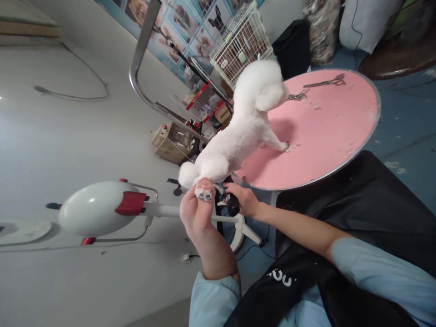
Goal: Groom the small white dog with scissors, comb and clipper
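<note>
- The white dog (235, 141) stands at the pink round table (327, 131), one front paw (284, 146) set down on its top.
- Left hand (195, 212): fingers wrapped closely around a hind paw (205, 195) — its underside showing — near the table's rim.
- Right hand (246, 199): fingers curled around a black handheld tool (233, 205), just beside that paw, by the table's edge.
- On the table lie scissors (325, 83) and loose fur (317, 107); a wire cage (242, 45) stands beyond it.
</note>
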`<state>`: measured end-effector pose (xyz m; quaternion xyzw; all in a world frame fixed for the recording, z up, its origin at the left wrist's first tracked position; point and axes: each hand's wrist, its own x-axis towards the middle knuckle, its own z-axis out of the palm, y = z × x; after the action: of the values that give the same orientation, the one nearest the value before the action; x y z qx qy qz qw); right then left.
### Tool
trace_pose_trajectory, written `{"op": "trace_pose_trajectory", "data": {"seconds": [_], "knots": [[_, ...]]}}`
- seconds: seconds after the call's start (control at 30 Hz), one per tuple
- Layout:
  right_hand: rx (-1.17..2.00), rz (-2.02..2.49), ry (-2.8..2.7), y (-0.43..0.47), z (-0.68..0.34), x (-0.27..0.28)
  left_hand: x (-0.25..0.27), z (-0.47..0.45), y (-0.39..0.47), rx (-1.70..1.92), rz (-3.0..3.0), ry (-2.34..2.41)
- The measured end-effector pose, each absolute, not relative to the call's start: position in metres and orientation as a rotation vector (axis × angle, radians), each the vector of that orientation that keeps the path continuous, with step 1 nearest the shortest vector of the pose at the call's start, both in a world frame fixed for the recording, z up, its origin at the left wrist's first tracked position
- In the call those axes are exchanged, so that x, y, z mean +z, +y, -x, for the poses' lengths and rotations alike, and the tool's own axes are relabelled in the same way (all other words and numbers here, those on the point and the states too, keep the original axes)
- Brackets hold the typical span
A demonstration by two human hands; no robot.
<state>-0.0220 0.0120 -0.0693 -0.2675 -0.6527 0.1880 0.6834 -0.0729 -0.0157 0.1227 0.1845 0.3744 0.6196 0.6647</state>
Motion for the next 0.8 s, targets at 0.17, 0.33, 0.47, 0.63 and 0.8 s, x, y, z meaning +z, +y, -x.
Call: {"op": "trace_pose_trajectory", "data": {"seconds": [0.17,0.33,0.47,0.63,0.8], "knots": [[0.393,0.674,-1.619,0.013,0.021,-0.059,0.122,0.073,-0.021,1.368,-0.47,0.88],[0.471,0.945,-1.675,0.009,0.023,-0.062,0.12,0.076,-0.024,1.374,-0.515,0.907],[0.41,0.776,-1.676,-0.003,0.027,-0.066,0.119,0.077,-0.025,1.38,-0.457,0.852],[0.441,0.909,-1.763,0.004,0.029,-0.068,0.119,0.077,-0.026,1.364,-0.429,0.803],[0.488,1.018,-1.74,0.0,0.023,-0.068,0.118,0.078,-0.024,1.35,-0.441,0.828]]}}
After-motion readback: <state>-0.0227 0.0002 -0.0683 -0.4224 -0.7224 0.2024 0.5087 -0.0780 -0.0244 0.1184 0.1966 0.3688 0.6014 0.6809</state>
